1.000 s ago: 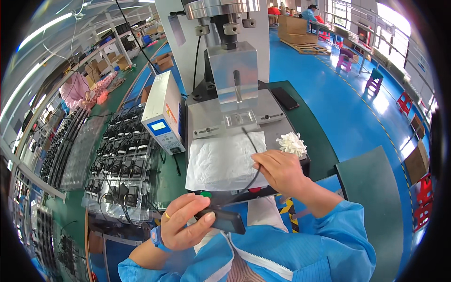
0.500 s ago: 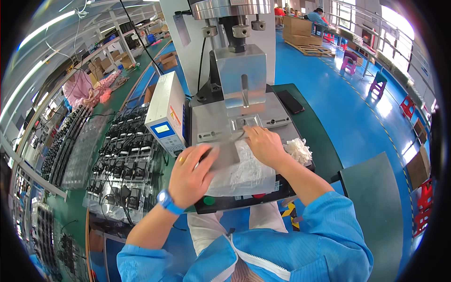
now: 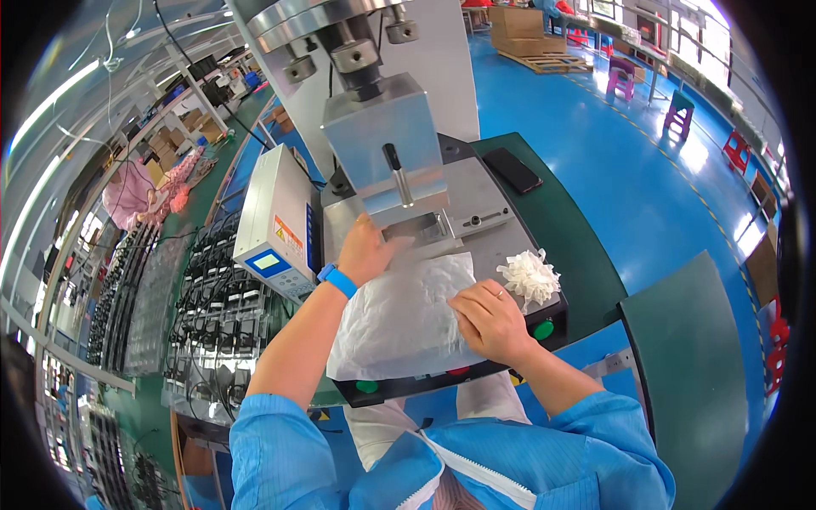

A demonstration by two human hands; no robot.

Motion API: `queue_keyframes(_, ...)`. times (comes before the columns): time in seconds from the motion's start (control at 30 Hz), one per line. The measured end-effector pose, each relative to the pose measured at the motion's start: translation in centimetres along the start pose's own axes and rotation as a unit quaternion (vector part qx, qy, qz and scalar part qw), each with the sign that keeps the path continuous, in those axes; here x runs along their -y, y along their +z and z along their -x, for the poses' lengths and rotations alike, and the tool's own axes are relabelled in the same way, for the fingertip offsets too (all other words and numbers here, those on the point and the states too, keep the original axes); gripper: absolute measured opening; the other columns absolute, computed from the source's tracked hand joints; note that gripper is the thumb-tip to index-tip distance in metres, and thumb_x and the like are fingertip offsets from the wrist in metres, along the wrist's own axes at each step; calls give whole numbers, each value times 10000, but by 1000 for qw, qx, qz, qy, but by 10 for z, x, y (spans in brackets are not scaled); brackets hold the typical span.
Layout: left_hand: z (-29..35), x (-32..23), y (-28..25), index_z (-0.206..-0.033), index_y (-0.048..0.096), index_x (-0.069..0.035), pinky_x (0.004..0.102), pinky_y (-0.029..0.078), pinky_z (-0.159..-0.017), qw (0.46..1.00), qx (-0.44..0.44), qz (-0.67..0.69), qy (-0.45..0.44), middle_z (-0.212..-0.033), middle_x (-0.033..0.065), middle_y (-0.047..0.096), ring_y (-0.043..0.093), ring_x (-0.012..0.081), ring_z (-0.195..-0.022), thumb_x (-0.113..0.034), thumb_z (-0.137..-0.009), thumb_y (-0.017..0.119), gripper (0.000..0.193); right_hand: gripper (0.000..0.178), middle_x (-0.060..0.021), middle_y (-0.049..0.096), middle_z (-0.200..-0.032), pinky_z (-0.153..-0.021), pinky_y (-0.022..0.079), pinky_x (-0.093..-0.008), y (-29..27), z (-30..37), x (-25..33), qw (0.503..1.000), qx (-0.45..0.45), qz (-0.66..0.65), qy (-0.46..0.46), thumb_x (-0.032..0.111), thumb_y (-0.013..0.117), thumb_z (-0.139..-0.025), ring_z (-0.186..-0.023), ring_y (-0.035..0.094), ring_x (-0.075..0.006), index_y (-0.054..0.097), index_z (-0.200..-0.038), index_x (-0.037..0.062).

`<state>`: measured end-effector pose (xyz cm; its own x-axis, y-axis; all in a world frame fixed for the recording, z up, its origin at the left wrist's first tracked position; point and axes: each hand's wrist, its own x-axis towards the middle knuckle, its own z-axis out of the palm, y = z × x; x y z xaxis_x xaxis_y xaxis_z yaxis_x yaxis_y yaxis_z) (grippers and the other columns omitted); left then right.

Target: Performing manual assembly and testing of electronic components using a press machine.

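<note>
White plastic sheeting [image 3: 399,319] is spread over the front of the machine's metal base plate [image 3: 476,200], its near edge hanging over the black front panel [image 3: 459,374] where green buttons [image 3: 544,329] and a red one are set. The right hand [image 3: 491,321] is laid flat on the sheeting's right part, fingers spread and pressing down, nothing being gripped. The left hand [image 3: 367,249] is stretched forward to the sheeting's far edge, just at the small metal fixture [image 3: 418,229] under the press head [image 3: 387,144]; its fingers are hidden against the fixture, so whether anything is pinched cannot be told. A blue wristband [image 3: 338,280] is worn on the left wrist. A crumpled white glove [image 3: 529,276] is seen lying on the plate just right of the sheeting, near the right hand but apart from it. A grey control box [image 3: 276,225] with a small blue screen stands to the left of the press. A dark phone [image 3: 512,170] lies on the green table [image 3: 586,255] behind the plate. Racks of black parts [image 3: 217,314] are arranged at the left. Blue sleeves [image 3: 586,442] cover both upper arms.
</note>
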<state>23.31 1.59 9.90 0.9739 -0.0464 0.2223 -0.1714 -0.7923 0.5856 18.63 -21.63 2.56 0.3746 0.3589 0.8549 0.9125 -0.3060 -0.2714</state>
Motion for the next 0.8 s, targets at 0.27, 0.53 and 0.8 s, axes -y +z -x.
queue_keyframes(0.27,-10,20,21,-1176,631,-66,318,457,-699,988,-32,-26,152,-981,99,650,552,239,-751,-181,-804,671,391,222,-70,617,-905,-741,473,-302,-4,1,-1,1000,-5,-15,6,-39,630,-704,-779,559,-226,641,-920,14)
queue_keyframes(0.53,-8,28,12,-1288,556,-70,280,459,-855,995,96,17,19,-1279,60,603,614,206,-1016,-220,-884,628,437,224,-70,616,-895,-720,477,-291,-1,4,0,1000,-3,-27,13,-39,632,-705,-767,560,-226,642,-921,20)
queue_keyframes(0.8,-12,13,14,-1290,551,-56,299,441,-909,993,92,-63,39,-1254,73,612,589,218,-1081,-213,-896,610,427,229,-68,612,-939,-806,458,-341,-2,1,1,999,21,-16,38,-12,637,-710,-845,551,-245,639,-935,27)
